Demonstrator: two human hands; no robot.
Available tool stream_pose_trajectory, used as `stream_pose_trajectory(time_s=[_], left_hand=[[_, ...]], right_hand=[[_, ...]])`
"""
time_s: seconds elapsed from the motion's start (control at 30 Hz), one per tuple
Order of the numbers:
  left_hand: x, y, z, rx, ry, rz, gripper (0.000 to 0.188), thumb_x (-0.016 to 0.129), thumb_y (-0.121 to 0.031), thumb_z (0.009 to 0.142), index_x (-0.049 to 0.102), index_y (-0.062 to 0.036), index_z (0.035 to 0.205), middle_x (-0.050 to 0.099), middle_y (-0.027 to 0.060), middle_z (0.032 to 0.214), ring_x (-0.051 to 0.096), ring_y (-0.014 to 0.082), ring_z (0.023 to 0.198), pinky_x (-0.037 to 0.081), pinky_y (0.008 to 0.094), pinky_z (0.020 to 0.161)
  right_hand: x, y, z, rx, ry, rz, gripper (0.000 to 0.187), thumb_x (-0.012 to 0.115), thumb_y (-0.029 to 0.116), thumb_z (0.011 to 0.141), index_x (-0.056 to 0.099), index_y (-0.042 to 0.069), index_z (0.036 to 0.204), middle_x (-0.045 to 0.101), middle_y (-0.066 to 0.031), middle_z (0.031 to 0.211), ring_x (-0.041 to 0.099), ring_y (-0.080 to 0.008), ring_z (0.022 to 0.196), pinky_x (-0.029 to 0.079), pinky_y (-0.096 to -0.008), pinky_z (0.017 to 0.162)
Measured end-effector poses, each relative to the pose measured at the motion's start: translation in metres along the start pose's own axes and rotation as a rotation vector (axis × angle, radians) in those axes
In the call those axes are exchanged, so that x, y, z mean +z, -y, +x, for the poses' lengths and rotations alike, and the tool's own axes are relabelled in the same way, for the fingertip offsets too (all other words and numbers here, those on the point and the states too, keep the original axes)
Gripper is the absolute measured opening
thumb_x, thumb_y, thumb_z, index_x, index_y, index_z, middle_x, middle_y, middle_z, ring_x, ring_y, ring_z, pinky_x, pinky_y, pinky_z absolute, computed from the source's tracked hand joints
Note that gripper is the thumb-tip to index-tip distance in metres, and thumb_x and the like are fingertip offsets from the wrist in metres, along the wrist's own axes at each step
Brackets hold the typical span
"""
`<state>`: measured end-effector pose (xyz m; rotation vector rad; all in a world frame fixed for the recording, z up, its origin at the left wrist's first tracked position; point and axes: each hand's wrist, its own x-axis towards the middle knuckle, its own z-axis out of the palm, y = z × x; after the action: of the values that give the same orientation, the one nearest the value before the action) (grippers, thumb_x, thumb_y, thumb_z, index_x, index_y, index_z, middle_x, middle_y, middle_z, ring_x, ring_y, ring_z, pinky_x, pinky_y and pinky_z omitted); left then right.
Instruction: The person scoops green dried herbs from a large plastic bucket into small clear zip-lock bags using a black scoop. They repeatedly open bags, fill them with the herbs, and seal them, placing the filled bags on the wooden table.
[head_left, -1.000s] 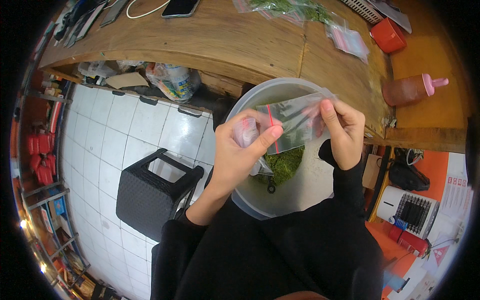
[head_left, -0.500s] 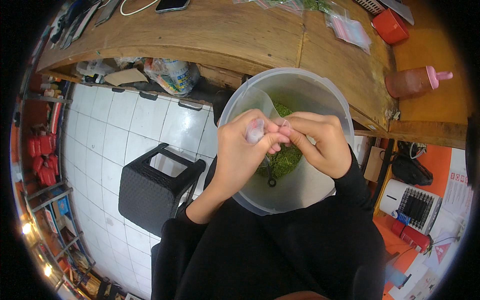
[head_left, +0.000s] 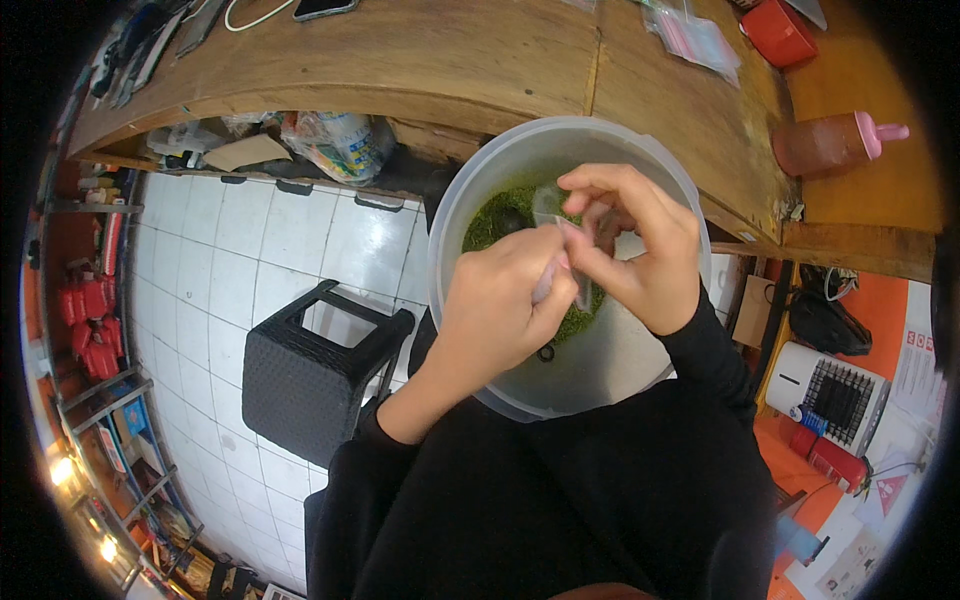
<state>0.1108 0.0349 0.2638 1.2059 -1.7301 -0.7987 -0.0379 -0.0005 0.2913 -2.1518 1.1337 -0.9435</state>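
My left hand (head_left: 505, 295) is closed around a small clear plastic bag (head_left: 548, 205), whose thin upper part sticks up past the fingers. My right hand (head_left: 645, 250) is beside it, index finger and thumb apart, the other fingers curled. Its thumb meets the bag's edge by the left fingers. Both hands are over a large translucent bucket (head_left: 452, 240) with finely chopped green leaves (head_left: 490, 215) inside. Among the leaves lies a dark round scoop end (head_left: 511, 220); a black ring (head_left: 545, 354), perhaps its handle end, shows below my left hand.
Ahead stands a wooden table (head_left: 430, 70) with a phone (head_left: 325, 8), a pack of clear bags (head_left: 695, 45) and a red container (head_left: 780, 38). A pink-lidded bottle (head_left: 835, 143) is at right. A black stool (head_left: 320, 375) stands on the white tiled floor to my left.
My right hand's index finger and thumb have parted from their pinch on the bag. The left hand has turned knuckles-up, still gripping it. The view has shifted slightly.
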Motion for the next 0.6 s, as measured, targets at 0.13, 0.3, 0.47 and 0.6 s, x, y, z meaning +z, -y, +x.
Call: stream_pose_trajectory(time_s=[0.13, 0.3, 0.47, 0.6], left_hand=[[-0.001, 0.002, 0.005, 0.084, -0.256, -0.205, 0.012, 0.062, -0.006, 0.073, 0.052, -0.0010, 0.078, 0.054, 0.0116, 0.065, 0.057, 0.0265, 0.061, 0.044, 0.0319, 0.056], [-0.006, 0.009, 0.010, 0.076, -0.157, -0.107, 0.015, 0.059, 0.007, 0.070, 0.056, -0.0022, 0.081, 0.059, 0.0091, 0.074, 0.060, 0.0227, 0.065, 0.045, 0.0275, 0.056], [-0.003, 0.018, 0.008, 0.212, -0.439, 0.095, 0.028, 0.061, 0.007, 0.062, 0.059, -0.0044, 0.087, 0.058, 0.0060, 0.079, 0.059, 0.0188, 0.062, 0.044, 0.0262, 0.051], [-0.001, 0.001, 0.008, 0.170, -0.263, 0.164, 0.032, 0.069, 0.000, 0.065, 0.061, -0.0031, 0.096, 0.059, 0.0073, 0.093, 0.056, 0.0191, 0.080, 0.048, 0.0301, 0.068]], right_hand=[[-0.006, -0.010, 0.002, -0.135, 0.035, 0.088, 0.024, 0.063, -0.003, 0.067, 0.058, 0.002, 0.089, 0.058, -0.0066, 0.076, 0.056, -0.0126, 0.062, 0.046, -0.0230, 0.055], [-0.001, -0.002, -0.005, 0.124, 0.136, 0.276, 0.033, 0.065, -0.003, 0.066, 0.047, 0.003, 0.092, 0.057, -0.0068, 0.078, 0.057, -0.0128, 0.063, 0.046, -0.0255, 0.056], [-0.005, -0.002, 0.003, 0.096, 0.214, 0.096, 0.028, 0.069, 0.000, 0.063, 0.054, 0.003, 0.086, 0.060, -0.0050, 0.087, 0.060, -0.0128, 0.065, 0.047, -0.0257, 0.057], [-0.011, -0.005, 0.004, 0.021, 0.028, 0.033, 0.014, 0.066, 0.002, 0.066, 0.065, 0.005, 0.080, 0.063, -0.0054, 0.091, 0.059, -0.0109, 0.067, 0.044, -0.0238, 0.056]])
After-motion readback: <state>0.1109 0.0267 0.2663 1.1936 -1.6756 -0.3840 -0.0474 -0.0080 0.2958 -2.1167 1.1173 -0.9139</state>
